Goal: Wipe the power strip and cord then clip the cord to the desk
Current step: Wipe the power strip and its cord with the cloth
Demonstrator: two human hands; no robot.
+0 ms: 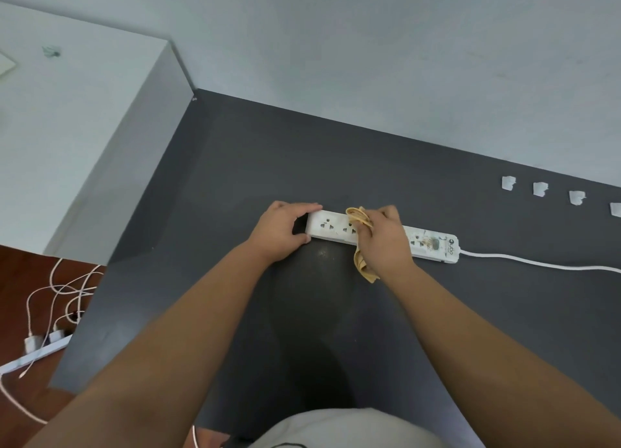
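At the centre of the frame the power strip [379,234] lies flat on the dark desk [302,165], its left end clasped by the left hand [280,231], seemingly so that it is kept from sliding. A tan cloth [361,239] is bunched in the closed right hand [386,237] and pressed onto the sockets. The cord [537,262] trails right, with the clips [541,189] set beyond, untouched.

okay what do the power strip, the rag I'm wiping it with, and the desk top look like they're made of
Power strip: hard white moulded plastic, going by its rigid edges and cut sockets; stained near the cord end. Rag in the right hand: soft yellowish cloth, since it bunches and droops; the fibre can't be told. Desk top: smooth dark grey matte surface, probably laminate, with a faint sheen.
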